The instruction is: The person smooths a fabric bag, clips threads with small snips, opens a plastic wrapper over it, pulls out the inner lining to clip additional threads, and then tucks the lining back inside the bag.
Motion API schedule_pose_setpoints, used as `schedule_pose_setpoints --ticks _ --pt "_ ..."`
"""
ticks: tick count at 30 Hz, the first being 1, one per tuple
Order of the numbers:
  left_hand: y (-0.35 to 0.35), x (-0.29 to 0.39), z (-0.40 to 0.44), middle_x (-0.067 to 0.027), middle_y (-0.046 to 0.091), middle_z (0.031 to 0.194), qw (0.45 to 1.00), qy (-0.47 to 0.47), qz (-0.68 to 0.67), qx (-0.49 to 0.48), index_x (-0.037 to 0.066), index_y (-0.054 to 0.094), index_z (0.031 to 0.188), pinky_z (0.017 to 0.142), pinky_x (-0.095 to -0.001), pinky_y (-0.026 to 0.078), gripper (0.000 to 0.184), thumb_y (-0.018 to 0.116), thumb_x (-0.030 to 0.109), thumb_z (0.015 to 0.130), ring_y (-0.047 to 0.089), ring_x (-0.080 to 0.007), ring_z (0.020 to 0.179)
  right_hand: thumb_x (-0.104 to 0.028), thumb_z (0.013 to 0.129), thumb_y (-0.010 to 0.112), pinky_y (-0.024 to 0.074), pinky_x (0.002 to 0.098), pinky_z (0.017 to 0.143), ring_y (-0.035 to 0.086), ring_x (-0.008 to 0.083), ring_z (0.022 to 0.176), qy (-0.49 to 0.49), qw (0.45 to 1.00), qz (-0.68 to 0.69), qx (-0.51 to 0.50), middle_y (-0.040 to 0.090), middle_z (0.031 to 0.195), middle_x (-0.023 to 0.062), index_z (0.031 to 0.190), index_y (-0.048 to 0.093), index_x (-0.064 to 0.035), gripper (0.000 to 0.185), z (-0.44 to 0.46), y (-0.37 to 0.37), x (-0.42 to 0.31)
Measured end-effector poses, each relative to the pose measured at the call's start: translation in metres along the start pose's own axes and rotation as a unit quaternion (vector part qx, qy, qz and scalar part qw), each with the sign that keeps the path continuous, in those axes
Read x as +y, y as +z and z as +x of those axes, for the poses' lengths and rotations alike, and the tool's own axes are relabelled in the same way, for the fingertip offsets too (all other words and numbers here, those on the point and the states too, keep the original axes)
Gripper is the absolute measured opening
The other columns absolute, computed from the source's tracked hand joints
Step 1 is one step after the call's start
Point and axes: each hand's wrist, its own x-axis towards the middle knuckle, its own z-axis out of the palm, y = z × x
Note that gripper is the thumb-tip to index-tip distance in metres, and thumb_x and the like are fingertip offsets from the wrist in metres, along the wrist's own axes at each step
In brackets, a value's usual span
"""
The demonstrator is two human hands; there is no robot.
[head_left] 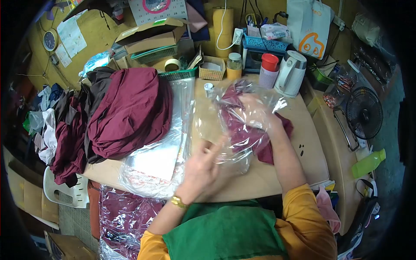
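Note:
A clear plastic bag (242, 162) lies crumpled over a maroon garment (240, 136) on the table. My right hand (256, 112) is under the shiny film, with its fingers closed on the cloth. Some of the garment hangs out past the right wrist. Glare and motion blur hide part of those fingers. My left hand (203, 167) is at the bag's near left edge, one finger stretched towards the film. It is smeared by motion, so whether it grips the plastic cannot be made out. A gold watch is on the left wrist.
A big heap of maroon cloth (130, 112) sits to the left, beside a stack of flat clear bags (156, 158). At the back stand a white kettle (291, 73), a red-lidded cup (269, 69), a jar (234, 66) and small baskets. Wrapped maroon packages (125, 212) lie below the front edge.

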Motion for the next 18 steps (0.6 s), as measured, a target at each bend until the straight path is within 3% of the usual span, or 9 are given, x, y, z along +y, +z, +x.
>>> schedule_pose_setpoints --ticks 2,6,8,10,12,13,14,16,18 --pt "0.007 0.026 0.007 -0.0171 0.057 0.089 0.992 0.055 -0.105 -0.047 0.018 0.047 0.144 0.065 -0.0436 0.052 0.064 0.053 0.000 0.084 0.060 -0.0351 0.072 -0.036 0.085 0.068 0.0495 0.0468 0.081 0.063 0.0346 0.091 0.146 0.972 -0.034 -0.179 0.066 0.096 0.0192 0.094 0.067 -0.0026 0.035 0.015 -0.014 -0.026" --pt "0.011 0.059 0.020 -0.0204 0.064 0.107 0.960 0.039 -0.201 -0.190 0.011 0.037 0.150 0.073 -0.0431 0.052 0.061 0.053 0.007 0.092 0.063 -0.0391 0.081 -0.027 0.083 0.067 0.0437 0.0478 0.091 0.058 0.0355 0.104 -0.004 0.984 0.021 -0.175 0.063 0.095 0.0171 0.102 0.068 -0.0059 0.028 0.009 -0.036 -0.045" --pt "0.017 0.062 0.018 -0.0216 0.063 0.107 0.952 0.049 -0.210 -0.216 0.012 0.033 0.152 0.072 -0.0441 0.051 0.061 0.053 0.010 0.094 0.062 -0.0403 0.081 -0.025 0.083 0.068 0.0413 0.0465 0.093 0.056 0.0346 0.104 0.124 0.951 0.119 -0.256 0.061 0.101 0.0161 0.100 0.067 -0.0053 0.026 0.018 -0.037 -0.039" --pt "0.027 0.064 0.011 -0.0227 0.063 0.107 0.943 0.061 -0.219 -0.243 0.012 0.028 0.153 0.070 -0.0451 0.050 0.063 0.053 0.014 0.096 0.062 -0.0414 0.081 -0.022 0.083 0.068 0.0432 0.0452 0.088 0.057 0.0333 0.099 0.051 0.990 -0.093 -0.092 0.059 0.102 0.0165 0.091 0.068 -0.0022 0.021 0.017 -0.052 -0.059" --pt "0.035 0.064 0.007 -0.0242 0.063 0.107 0.938 0.057 -0.264 -0.217 0.013 0.021 0.155 0.071 -0.0468 0.050 0.064 0.051 0.018 0.098 0.061 -0.0435 0.082 -0.018 0.085 0.065 0.0489 0.0426 0.075 0.062 0.0342 0.083 0.122 0.963 0.112 -0.212 0.066 0.093 0.0135 0.097 0.070 -0.0007 0.022 0.022 -0.072 -0.078" --pt "0.029 0.065 0.011 -0.0268 0.062 0.109 0.929 0.038 -0.265 -0.255 0.012 0.017 0.156 0.075 -0.0490 0.050 0.064 0.048 0.022 0.101 0.061 -0.0469 0.085 -0.020 0.087 0.063 0.0497 0.0410 0.074 0.063 0.0328 0.083 0.122 0.831 0.330 -0.430 0.067 0.097 0.0144 0.100 0.069 0.0008 0.025 0.022 -0.072 -0.069" --pt "0.031 0.064 0.009 -0.0268 0.062 0.109 0.929 0.036 -0.265 -0.256 0.012 0.017 0.156 0.075 -0.0490 0.050 0.064 0.048 0.022 0.101 0.061 -0.0469 0.085 -0.022 0.089 0.062 0.0505 0.0394 0.073 0.065 0.0313 0.084 0.110 0.606 0.512 -0.599 0.069 0.100 0.0153 0.104 0.068 0.0024 0.029 0.018 -0.068 -0.060" --pt "0.037 0.063 0.007 -0.0287 0.061 0.113 0.916 0.060 -0.280 -0.282 0.012 0.015 0.156 0.078 -0.0505 0.050 0.063 0.046 0.024 0.102 0.060 -0.0494 0.089 -0.027 0.090 0.062 0.0499 0.0413 0.082 0.063 0.0328 0.098 0.175 0.642 0.460 -0.587 0.066 0.111 0.0191 0.112 0.065 0.0033 0.038 0.010 -0.046 -0.066" --pt "0.044 0.073 0.002 -0.0279 0.063 0.098 0.912 0.060 -0.302 -0.269 0.009 0.021 0.153 0.076 -0.0512 0.049 0.060 0.046 0.027 0.102 0.061 -0.0485 0.081 -0.044 0.092 0.059 0.0326 0.0594 0.109 0.037 0.0439 0.137 0.050 0.852 0.133 -0.504 0.041 0.146 0.0271 0.139 0.048 -0.0012 0.064 -0.032 0.006 -0.069"
